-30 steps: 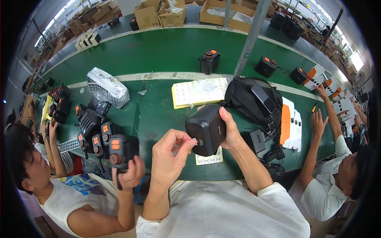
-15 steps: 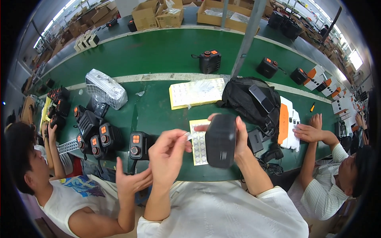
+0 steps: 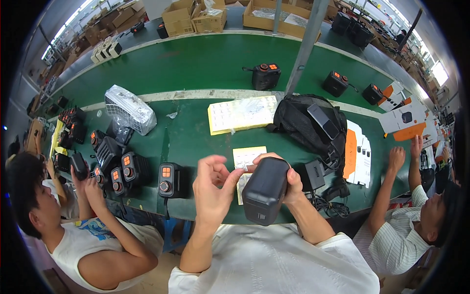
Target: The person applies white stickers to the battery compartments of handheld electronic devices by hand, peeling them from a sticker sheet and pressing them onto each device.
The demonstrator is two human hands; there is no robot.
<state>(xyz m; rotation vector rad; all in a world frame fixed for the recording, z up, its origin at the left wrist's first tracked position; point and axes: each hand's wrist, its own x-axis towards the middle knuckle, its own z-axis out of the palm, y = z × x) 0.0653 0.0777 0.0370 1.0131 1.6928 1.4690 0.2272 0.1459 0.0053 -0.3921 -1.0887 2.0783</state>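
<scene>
Currently, a black device (image 3: 264,193) is clasped by the curled fingers of the right hand (image 3: 294,189). Beside it, a small pale piece (image 3: 245,168) is pinched between the left hand's (image 3: 214,188) thumb and forefinger.

A rounded black box (image 3: 267,191) tilts over the near edge of the worktop (image 3: 188,122), a small pale piece (image 3: 246,168) pinched beside it.

Green worktable (image 3: 188,122), grey metal post (image 3: 306,49), bright window (image 3: 439,73) far right
</scene>
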